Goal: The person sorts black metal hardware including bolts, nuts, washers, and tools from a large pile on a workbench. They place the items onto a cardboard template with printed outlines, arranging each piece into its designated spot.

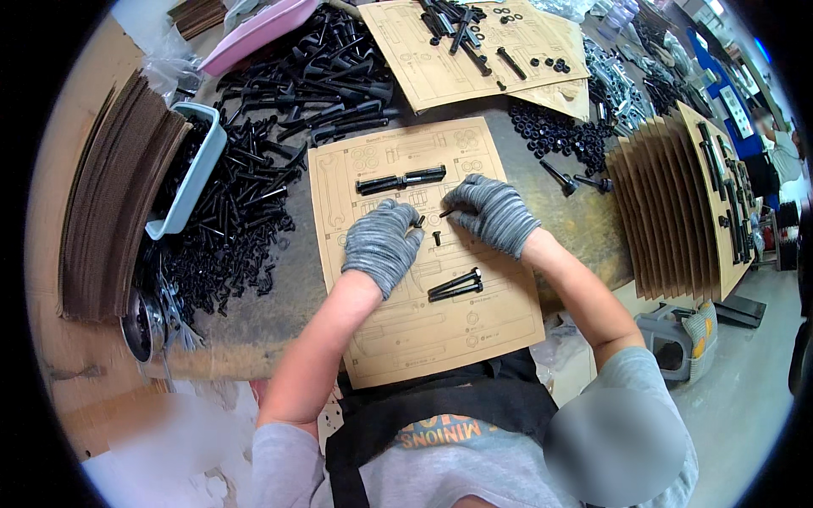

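Grey shirt (pixel 508 457) nearest; printed cardboard sheet (pixel 504 309) carries black cylinders (pixel 381 184) and long bolts (pixel 456 293), many outlines (pixel 334 190) uncovered, right hand (pixel 493 213) fingers pinching small bolt (pixel 445 213), left hand (pixel 383 244) curled, grip unclear.

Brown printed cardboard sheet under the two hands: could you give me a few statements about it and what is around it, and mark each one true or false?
1. The left hand and the right hand are bare. False: both wear grey striped fabric gloves.
2. A small black metal screw lies on the brown printed cardboard sheet, between the hands. True.
3. The pale-blue plastic bin is to the right of the sheet. False: it is to the left.
4. Long black metal bolts lie on the sheet, nearer the person than the small screw. True.
5. The pink plastic tray lies under the sheet. False: it is at the far left of the bench.
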`<action>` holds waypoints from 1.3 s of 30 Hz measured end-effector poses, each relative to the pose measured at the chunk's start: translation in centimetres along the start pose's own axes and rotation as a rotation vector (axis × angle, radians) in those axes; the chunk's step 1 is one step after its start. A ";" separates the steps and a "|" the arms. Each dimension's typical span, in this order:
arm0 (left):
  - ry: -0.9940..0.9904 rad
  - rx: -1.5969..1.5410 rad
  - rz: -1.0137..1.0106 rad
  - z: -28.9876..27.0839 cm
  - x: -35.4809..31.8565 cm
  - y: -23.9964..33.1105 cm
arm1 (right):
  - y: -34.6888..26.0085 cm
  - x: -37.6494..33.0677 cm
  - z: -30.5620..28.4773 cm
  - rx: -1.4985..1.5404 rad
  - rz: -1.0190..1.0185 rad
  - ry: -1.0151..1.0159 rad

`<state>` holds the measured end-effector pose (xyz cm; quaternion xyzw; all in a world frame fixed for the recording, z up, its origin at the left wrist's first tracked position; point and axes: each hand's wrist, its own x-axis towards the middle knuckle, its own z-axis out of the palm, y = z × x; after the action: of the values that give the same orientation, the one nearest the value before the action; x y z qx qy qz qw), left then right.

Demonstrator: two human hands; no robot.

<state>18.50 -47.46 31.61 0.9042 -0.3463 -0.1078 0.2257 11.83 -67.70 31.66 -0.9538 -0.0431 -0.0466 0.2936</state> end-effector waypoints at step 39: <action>0.120 -0.180 0.019 0.1 -1.4 -1.6 | 10.2 10.7 -11.2 -0.467 0.381 0.215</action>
<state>18.35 -45.55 30.78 0.8818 -0.3297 -0.0819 0.3271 22.90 -81.81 36.45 -0.9760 0.1794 -0.1000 0.0731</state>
